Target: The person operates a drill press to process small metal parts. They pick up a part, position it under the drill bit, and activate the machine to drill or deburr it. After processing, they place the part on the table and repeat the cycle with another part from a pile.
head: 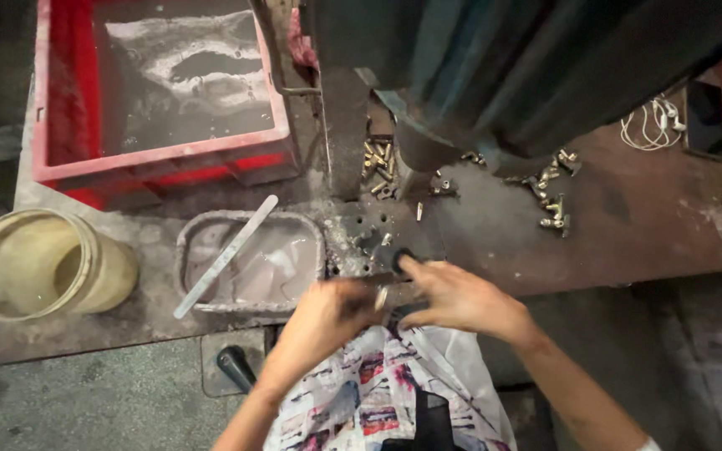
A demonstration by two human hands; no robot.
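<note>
My left hand [327, 313] is at the front edge of the dark machine plate [361, 238], with its fingers curled round a small brass piece [382, 297]. My right hand [453, 296] reaches in from the right, and its fingertips touch a dark round part [400, 257] on the plate. Both hands meet just above a printed cloth bag [386, 392] on my lap. Several small brass fittings [378, 163] lie at the foot of the machine column [346, 125].
A red crate [160, 163] with grey liquid stands at the back left. A grey tray [248, 263] of cloudy liquid holds a flat metal strip [227, 255]. A cream bucket [39, 263] sits far left. More brass fittings [553, 200], white earphones [652, 125] and a phone [705, 117] lie to the right. A black lever handle [236, 367] sticks up below the bench.
</note>
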